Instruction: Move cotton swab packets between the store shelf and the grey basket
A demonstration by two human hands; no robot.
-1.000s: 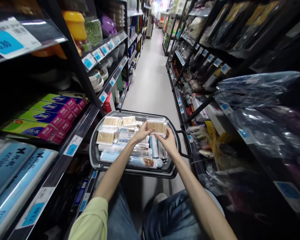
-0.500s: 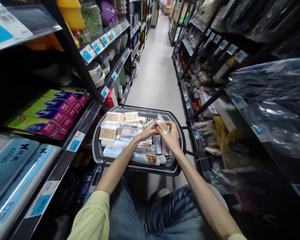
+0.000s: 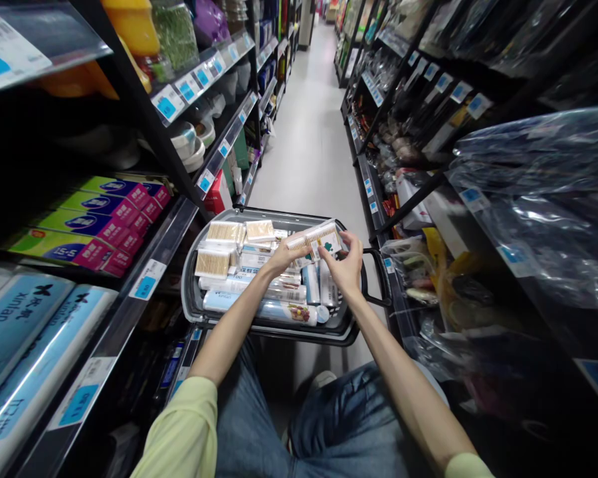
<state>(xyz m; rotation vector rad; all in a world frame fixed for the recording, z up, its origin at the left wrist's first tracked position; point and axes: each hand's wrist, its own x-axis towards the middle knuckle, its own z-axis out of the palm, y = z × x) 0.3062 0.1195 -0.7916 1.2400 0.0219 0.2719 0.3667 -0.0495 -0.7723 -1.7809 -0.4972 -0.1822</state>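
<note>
My left hand [image 3: 281,257] is closed on the left part of a clear pack of cotton swabs [image 3: 325,234] with tan sticks and a green print, over the right half of a grey basket [image 3: 191,282]. My right hand [image 3: 347,264] grips the pack's right end between thumb and fingers. Whether it is one pack or two overlapping ones I cannot tell. Under my hands, blue-and-white packaged rolls [image 3: 259,308] lie in the basket. More cotton swab packs [image 3: 212,263] rest on them at the left. My fingers hide part of the held pack.
Shelves with green-and-pink boxes [image 3: 87,219] and large blue rolls [image 3: 24,332] stand close on my left. Plastic-wrapped goods [image 3: 538,199] jut out on the right. The basket's black handle [image 3: 379,279] sticks out rightward. A pale aisle floor [image 3: 301,133] runs ahead.
The pack in my hands has turned from a steep tilt to a flatter, wider view, showing its green print. My right fingers have spread to its right end.
</note>
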